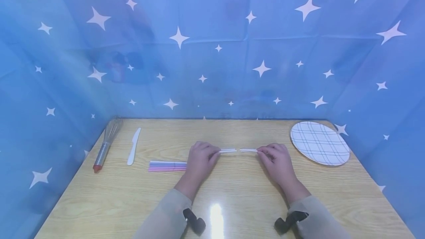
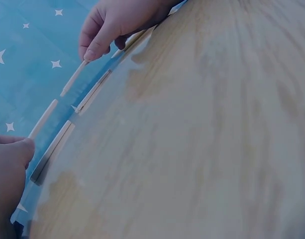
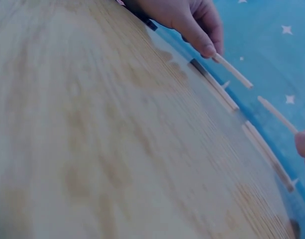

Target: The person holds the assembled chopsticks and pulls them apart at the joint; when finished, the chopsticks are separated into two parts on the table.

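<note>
Over the middle of the table, my left hand point(image 1: 200, 159) pinches a thin white stick point(image 1: 228, 151) between thumb and fingers. Facing it, my right hand point(image 1: 276, 159) pinches another thin white stick point(image 1: 248, 150). The two sticks lie nearly in line, end towards end, with a small gap between their tips. Both wrist views show the left stick point(image 2: 44, 118) and the right stick point(image 3: 276, 113) held a little above the tabletop, which mirrors them. The ends within the fingers are hidden. Left of my left hand lies a row of white, purple and pink sticks point(image 1: 166, 166), its right end partly covered.
A whisk point(image 1: 103, 150) with a red-ended handle lies along the table's left edge, beside a white plastic knife point(image 1: 134, 146). At the back right is a white plate point(image 1: 319, 143) with a checked pattern. A blue star-patterned curtain point(image 1: 212, 65) stands behind the wooden table point(image 1: 245, 194).
</note>
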Demonstrator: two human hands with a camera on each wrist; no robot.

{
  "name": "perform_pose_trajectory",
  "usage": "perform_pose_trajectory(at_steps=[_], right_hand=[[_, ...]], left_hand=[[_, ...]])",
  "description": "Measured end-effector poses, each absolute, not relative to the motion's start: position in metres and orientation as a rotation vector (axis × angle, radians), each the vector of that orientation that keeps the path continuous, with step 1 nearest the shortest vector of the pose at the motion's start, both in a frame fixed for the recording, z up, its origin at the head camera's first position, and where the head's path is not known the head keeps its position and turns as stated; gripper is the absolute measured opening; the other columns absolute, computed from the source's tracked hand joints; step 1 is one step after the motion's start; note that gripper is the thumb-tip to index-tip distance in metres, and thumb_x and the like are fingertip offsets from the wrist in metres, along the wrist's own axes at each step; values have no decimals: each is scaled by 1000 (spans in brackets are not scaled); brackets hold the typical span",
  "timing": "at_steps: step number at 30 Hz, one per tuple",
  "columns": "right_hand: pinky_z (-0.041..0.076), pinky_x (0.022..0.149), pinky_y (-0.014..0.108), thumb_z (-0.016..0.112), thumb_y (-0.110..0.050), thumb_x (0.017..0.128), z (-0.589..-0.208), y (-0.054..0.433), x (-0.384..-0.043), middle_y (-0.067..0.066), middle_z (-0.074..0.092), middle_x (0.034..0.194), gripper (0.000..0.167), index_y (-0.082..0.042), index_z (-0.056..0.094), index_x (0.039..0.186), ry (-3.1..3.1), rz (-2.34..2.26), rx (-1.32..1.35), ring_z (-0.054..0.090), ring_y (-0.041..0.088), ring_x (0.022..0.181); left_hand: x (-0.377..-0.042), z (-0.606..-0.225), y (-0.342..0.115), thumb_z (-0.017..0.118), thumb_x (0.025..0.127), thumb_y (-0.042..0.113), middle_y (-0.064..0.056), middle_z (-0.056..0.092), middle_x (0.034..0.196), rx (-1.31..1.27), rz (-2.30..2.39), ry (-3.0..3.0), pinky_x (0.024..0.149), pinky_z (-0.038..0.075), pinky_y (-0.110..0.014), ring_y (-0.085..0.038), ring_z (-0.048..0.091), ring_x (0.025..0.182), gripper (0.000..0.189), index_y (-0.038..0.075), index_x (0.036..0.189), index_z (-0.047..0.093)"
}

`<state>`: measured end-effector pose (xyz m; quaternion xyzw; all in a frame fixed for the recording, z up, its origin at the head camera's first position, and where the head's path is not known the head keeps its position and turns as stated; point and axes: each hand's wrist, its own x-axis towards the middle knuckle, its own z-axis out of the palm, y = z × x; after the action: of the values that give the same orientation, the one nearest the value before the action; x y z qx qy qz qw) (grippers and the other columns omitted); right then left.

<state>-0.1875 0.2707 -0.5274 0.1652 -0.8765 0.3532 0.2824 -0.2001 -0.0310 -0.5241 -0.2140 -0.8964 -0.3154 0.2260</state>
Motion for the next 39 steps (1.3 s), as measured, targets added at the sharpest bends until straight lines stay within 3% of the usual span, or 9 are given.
perform_pose_trajectory(at_steps=[9,30,39], right_hand=[[40,88,47,87,-3,87,-528,275,-189,10,69,95,12,-9,82,95,-2391,893,470,56,35,96],[37,91,49,86,-3,88,-527,275,-193,9,67,94,12,-8,82,98,-2460,893,447,56,32,93],[39,95,54,84,-5,91,-525,275,-195,14,68,100,23,-3,79,113,-2536,942,370,56,36,99]], left_hand=[[-200,-525,-30,85,95,27,9,76,99,-567,-835,-2534,95,51,-38,-15,62,99,8,23,102,84],[-202,-525,-29,87,91,28,13,67,96,-473,-866,-2612,87,49,-32,-10,54,92,10,25,99,81],[-206,-526,-28,78,99,34,5,71,122,-470,-749,-2729,105,47,-40,-18,59,113,28,24,125,78]])
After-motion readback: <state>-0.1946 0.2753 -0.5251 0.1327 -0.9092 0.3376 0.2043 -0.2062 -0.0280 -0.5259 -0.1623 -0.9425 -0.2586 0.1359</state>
